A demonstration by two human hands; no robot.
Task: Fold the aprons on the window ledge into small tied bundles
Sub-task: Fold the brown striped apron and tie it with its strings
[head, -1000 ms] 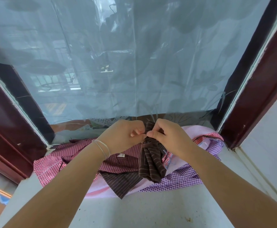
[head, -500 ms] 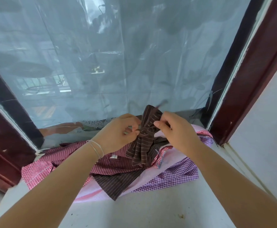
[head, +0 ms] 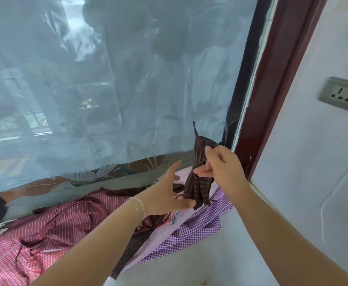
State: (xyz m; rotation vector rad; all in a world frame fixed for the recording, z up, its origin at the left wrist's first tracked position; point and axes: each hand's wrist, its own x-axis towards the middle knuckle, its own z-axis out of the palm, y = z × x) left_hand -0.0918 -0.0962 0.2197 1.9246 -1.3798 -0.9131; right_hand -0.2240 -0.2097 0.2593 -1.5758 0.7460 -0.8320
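Brown striped apron bundle (head: 198,178) hanging in the air above the ledge, up near the right corner of the window. Being pinched at its tied middle by the right hand (head: 222,168), thumb and curled fingers squeezing the cloth. Fanning out in folds below the pinch and poking up above it, with a thin string end (head: 194,129) sticking straight up. Left hand (head: 167,190) reaching out just beside the bundle, fingers straight and spread, holding nothing, thumb close to the bundle's bottom edge. Wearing thin bangles (head: 138,208) on the left wrist. Lying under the hands on the pale window ledge (head: 220,261): a messy pile of other aprons, with a red striped apron (head: 65,219) on the left, a red checked apron (head: 1,265) at the near left corner, a purple checked apron (head: 196,230) on the right, and a dark brown striped piece (head: 129,250) peeking out between them. Hanging behind it all, a see-through plastic sheet (head: 107,79) covering the window. Sitting on the white wall to the right, a grey wall socket (head: 344,96).
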